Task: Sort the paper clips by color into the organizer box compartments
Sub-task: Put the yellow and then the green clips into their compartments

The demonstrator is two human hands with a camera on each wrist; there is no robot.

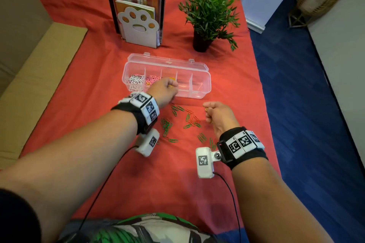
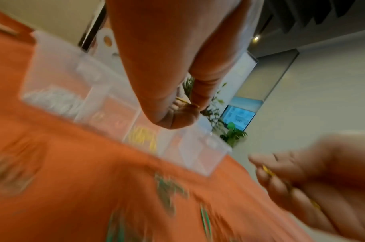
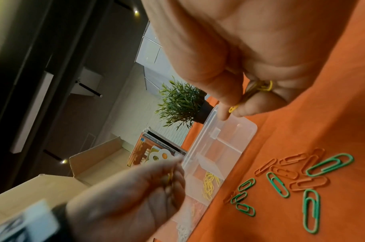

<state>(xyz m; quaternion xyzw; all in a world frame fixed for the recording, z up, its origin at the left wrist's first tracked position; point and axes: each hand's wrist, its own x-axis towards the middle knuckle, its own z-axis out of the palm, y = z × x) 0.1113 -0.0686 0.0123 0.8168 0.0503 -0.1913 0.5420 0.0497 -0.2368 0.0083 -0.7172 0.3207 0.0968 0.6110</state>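
Note:
A clear organizer box [image 1: 199, 69] lies open on the red cloth, with white clips [image 1: 135, 79] in its leftmost compartment, pink clips [image 1: 152, 79] in the second and yellow clips [image 3: 209, 185] in the third. My left hand [image 1: 166, 89] hovers over the third compartment, fingers curled round yellow clips [image 2: 182, 100]. In front of the box's right half, my right hand [image 1: 214, 113] pinches several yellow clips [image 3: 260, 86]. Green clips [image 1: 167, 125] and orange clips [image 3: 289, 165] lie scattered on the cloth between my wrists.
A paw-print bookend [image 1: 138, 25] with books stands behind the box. A small potted plant [image 1: 209, 14] is at the back right. A cardboard box [image 1: 23, 77] lies off the table's left edge, and blue floor [image 1: 308, 104] on the right.

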